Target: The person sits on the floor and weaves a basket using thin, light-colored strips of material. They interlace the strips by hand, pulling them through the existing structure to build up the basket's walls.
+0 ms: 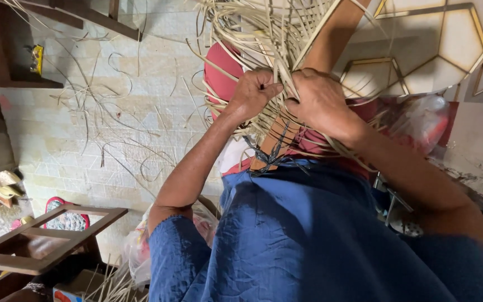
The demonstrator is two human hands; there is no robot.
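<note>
Left hand (254, 89): fist closed, pinching pale cane strips (264, 33) taut.
Right hand (320, 98): fingers pressed together, clamping the strips against the wooden frame (331, 45) so the weave stays tight.

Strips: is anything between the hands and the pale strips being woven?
Nothing visible. The left hand and right hand are both closed directly on the strips, over the wooden frame.

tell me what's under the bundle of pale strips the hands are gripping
Beneath the pale strips a wooden plank and red cloth show. Both hands and the strips hide the plank's middle.
</note>
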